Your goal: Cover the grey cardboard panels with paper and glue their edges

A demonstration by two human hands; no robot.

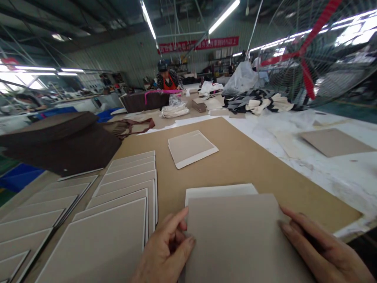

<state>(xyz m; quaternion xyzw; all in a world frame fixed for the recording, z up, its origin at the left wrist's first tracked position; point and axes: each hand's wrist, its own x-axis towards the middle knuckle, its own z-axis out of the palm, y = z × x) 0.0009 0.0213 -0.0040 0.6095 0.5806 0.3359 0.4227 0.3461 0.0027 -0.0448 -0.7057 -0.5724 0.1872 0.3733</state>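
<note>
- Rows of overlapped boards (123, 188) lie by the table's left edge.
- Left hand (165, 251) pinches the grey board (235, 239) at its left edge.
- The board lies between both hands, seemingly being squared over a white-edged board (219, 190); nudging it needs both edges.
- Right hand (318, 247) lies flat and open on its right edge.
</note>
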